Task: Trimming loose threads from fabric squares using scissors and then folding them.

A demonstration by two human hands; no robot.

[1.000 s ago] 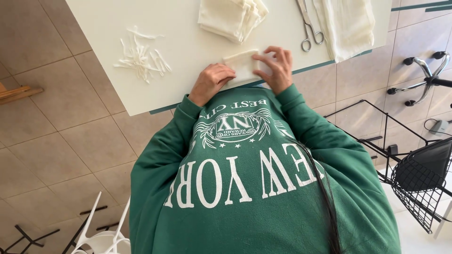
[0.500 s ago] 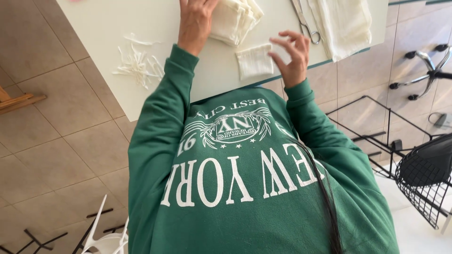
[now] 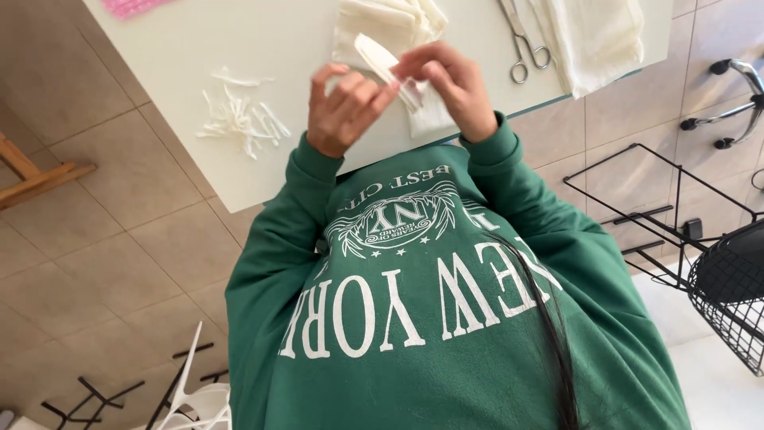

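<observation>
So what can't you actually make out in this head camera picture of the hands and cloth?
- Small cream fabric piece: the left hand and right hand cover parts of it, so its full shape stays hidden.
- Pile of folded cream cloths: cut off by the top edge.
- Metal scissors: blade tips cut off at the top edge.
- Thin white strips: too small to count.
- Pink object: mostly cropped at the top edge.

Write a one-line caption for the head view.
Both hands, left and right, hold a folded cloth above the table.

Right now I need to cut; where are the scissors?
Head view: the scissors lie on the white table, upper right, between the cloth stack and folded cloth.
</observation>
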